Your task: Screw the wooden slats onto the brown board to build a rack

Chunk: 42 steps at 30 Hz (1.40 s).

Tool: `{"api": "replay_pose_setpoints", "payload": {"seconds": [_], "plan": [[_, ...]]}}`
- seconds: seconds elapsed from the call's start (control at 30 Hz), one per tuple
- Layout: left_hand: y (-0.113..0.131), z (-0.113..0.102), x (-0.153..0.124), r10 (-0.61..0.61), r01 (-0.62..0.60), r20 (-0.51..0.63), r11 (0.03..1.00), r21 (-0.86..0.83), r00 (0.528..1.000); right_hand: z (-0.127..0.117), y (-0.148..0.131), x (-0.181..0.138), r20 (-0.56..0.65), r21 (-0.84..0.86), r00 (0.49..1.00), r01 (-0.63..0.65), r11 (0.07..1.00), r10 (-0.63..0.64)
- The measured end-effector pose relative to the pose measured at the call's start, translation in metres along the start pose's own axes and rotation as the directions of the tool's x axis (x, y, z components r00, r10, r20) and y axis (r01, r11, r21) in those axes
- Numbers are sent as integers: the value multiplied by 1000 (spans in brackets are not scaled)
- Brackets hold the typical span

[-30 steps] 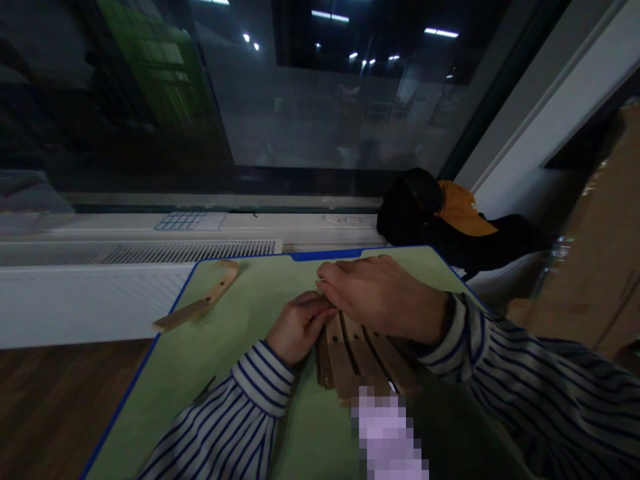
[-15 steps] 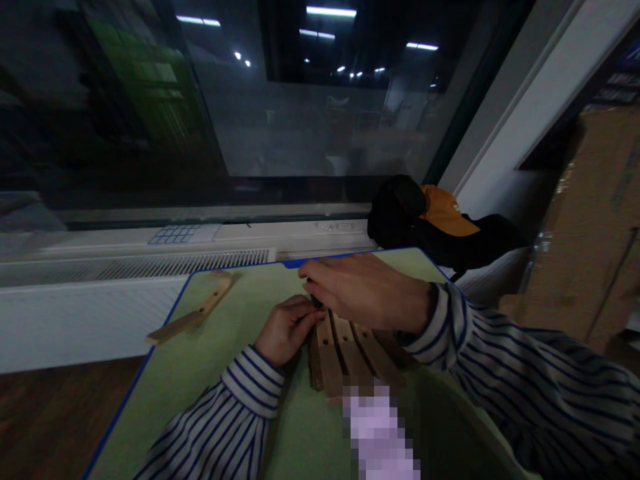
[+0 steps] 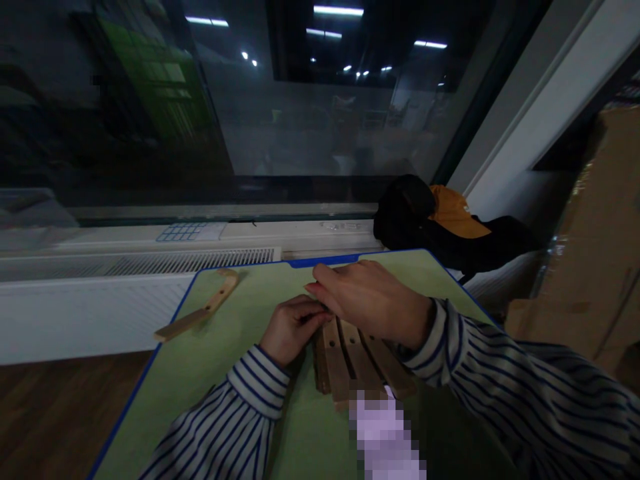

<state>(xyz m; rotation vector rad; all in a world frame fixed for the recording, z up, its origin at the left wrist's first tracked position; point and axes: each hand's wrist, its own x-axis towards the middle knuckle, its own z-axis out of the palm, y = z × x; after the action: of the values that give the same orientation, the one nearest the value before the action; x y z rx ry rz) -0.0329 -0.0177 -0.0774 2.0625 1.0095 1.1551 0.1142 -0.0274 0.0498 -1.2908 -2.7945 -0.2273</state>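
Observation:
A bundle of several flat wooden slats (image 3: 353,357) with drilled holes lies on the green table (image 3: 215,373). My left hand (image 3: 291,328) is curled closed against the left far end of the bundle. My right hand (image 3: 367,300) arches over the same end, fingers bent down onto the slats and meeting the left fingertips. What the fingertips pinch there is hidden. Both sleeves are blue-and-white striped.
A single curved wooden slat (image 3: 200,313) lies at the table's far left corner. Behind the table runs a white radiator (image 3: 100,293) under a dark window. A black bag with an orange cap (image 3: 450,220) sits at the far right, cardboard boxes (image 3: 595,253) beside it.
Both hands stay at the far end of the slat bundle with only small finger shifts; the view itself has swung slightly.

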Motion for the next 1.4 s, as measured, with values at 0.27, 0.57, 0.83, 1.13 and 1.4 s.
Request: {"api": "replay_pose_setpoints", "payload": {"seconds": [0.27,0.57,0.83,1.13,1.4], "plan": [[-1,0,-2,15,-14,60,1000,-6,998,-5,0,-5,1,4,1000,-15,1000,15],[-4,1,-4,47,-47,80,999,-11,996,0,2,-6,10,16,1000,-6,1000,6],[2,2,0,6,-7,36,1000,24,999,-4,-3,-10,36,-59,999,-17,998,19],[-2,0,1,32,-32,62,999,6,998,0,-2,-10,-5,-46,994,-109,993,109],[-6,-2,-1,29,-30,97,1000,8,995,1,2,-9,-16,15,998,-60,998,60]]}}
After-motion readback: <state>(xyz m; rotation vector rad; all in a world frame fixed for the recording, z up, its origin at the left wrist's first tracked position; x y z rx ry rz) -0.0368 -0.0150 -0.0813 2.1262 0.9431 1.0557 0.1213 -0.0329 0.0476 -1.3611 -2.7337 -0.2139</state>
